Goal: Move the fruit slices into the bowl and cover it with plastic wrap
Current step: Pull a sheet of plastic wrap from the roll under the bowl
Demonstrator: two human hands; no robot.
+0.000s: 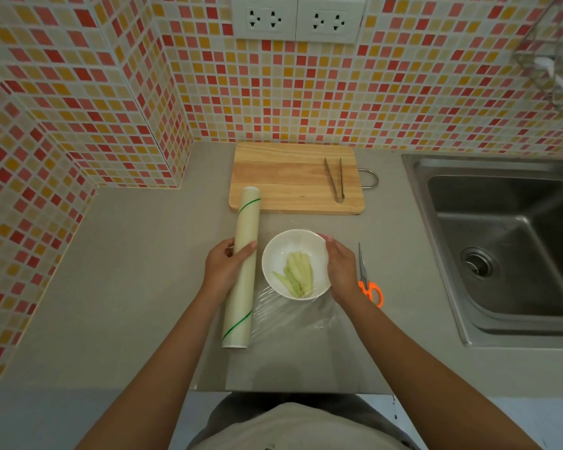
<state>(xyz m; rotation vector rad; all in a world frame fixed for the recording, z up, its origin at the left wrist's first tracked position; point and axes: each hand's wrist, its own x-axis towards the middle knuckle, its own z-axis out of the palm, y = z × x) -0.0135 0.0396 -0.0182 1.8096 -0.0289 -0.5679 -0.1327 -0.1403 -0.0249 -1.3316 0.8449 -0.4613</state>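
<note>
Both hands work: left hand (223, 267) clamps unlabelled wrap roll (242, 264); right hand (340, 271) seemingly pinches bowl (275, 254).

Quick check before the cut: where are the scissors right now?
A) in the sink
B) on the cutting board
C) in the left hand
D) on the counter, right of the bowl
D: the orange-handled scissors lie on the counter just right of the bowl, beside the right hand.
</note>
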